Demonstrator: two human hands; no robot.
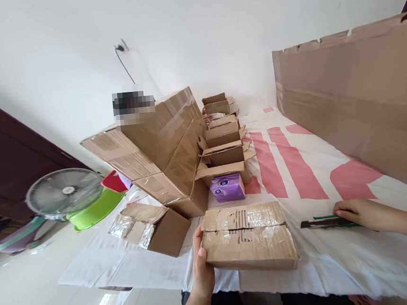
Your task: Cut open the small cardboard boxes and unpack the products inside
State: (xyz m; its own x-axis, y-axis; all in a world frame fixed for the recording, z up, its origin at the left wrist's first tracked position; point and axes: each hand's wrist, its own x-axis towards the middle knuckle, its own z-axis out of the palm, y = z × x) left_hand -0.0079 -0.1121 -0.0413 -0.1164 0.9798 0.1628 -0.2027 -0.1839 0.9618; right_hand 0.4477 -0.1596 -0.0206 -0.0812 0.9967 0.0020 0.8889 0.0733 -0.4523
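My left hand (202,269) grips the left end of a small cardboard box (249,250), thumb on its near side. The box lies at the table's front edge, its top flaps meeting at a slit with torn paper around it. To the right, my right hand (353,213) is closed on a dark green utility knife (322,223), held low over the cloth with its tip pointing left at the box. Whether a blade is out I cannot tell. Just behind the box sits a purple tissue pack (227,188).
Several open cardboard boxes (223,134) stand in a row behind the tissue pack. A large taped carton wall (167,146) rises on their left, with a person partly behind it. Another small box (169,231) lies at left. A tall cardboard panel (355,92) borders the right.
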